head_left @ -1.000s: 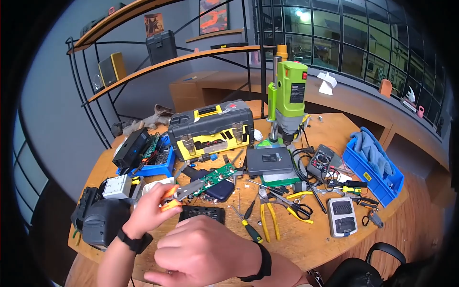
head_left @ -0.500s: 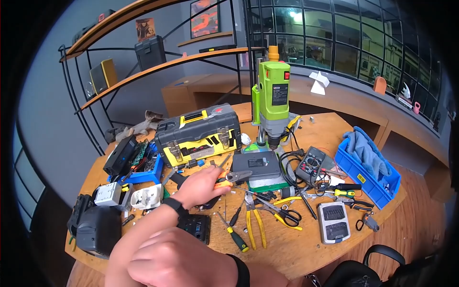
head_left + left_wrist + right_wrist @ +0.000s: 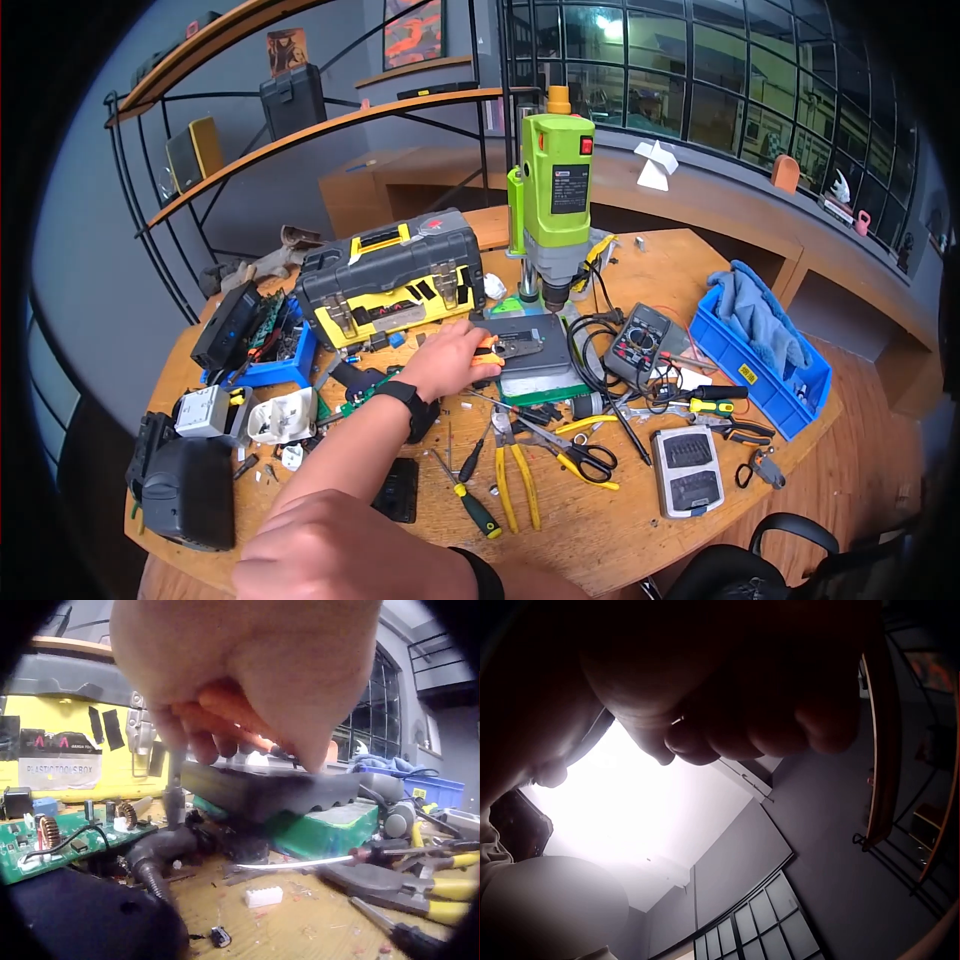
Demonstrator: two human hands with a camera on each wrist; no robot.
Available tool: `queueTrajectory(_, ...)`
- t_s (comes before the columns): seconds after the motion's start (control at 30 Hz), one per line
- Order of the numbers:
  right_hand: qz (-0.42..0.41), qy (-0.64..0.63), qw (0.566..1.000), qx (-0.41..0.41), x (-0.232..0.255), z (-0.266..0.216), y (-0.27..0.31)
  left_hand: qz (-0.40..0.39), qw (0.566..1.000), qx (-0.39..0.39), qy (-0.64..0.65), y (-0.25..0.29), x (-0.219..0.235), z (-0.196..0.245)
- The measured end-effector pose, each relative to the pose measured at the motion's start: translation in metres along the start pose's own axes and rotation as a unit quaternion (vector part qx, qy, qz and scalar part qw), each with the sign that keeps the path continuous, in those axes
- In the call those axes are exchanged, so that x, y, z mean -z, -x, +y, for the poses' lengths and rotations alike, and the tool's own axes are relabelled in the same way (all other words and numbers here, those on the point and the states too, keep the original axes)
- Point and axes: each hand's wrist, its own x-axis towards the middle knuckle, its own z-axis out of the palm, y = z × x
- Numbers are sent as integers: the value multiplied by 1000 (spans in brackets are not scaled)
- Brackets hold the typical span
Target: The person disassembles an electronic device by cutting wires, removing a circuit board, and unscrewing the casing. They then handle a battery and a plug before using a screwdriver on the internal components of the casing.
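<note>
My left hand (image 3: pixel 445 360) reaches over the table and grips orange-handled pliers (image 3: pixel 487 350), their flat grey head lying over a flat black case (image 3: pixel 549 361). From the left wrist, the orange handle (image 3: pixel 225 705) passes under the palm, with the case (image 3: pixel 270 796) just below the fingertips. In the foreground my right hand (image 3: pixel 330 560) hangs near the left forearm. Its fingers (image 3: pixel 776 739) are curled, with a small bright glint between thumb and forefinger; I cannot tell whether it holds anything. A green circuit board (image 3: pixel 67 840) lies beside the left hand.
Behind stands a black and yellow toolbox (image 3: pixel 390 270), with a green drill press (image 3: pixel 560 185) to its right. Yellow-handled pliers (image 3: pixel 515 485), scissors (image 3: pixel 590 460), a screwdriver (image 3: pixel 475 508) and a multimeter (image 3: pixel 640 340) lie rightward. A blue bin (image 3: pixel 775 375) holds cloth.
My left hand has carried the pliers rightward, from above the circuit board to the black case. My right hand has shifted left and down, and the head view has turned slightly right.
</note>
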Motion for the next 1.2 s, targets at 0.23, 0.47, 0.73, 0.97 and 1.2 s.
queueTrajectory(0.23,-7,14,1000,-19,0,1,0,-19,1000,19,5,-13,-5,-7)
queueTrajectory(0.47,-23,15,999,-39,-2,3,1,-31,1000,0,3,-28,-8,-5)
queueTrajectory(0.73,-39,5,998,-53,-3,5,1,-71,997,-16,25,-36,-4,-12)
queueTrajectory(0.97,-48,9,997,-66,-5,7,0,-38,999,-18,-1,-32,-6,-9)
queueTrajectory(1.2,-58,1,995,-76,-16,9,3,77,988,-37,127,25,58,11)
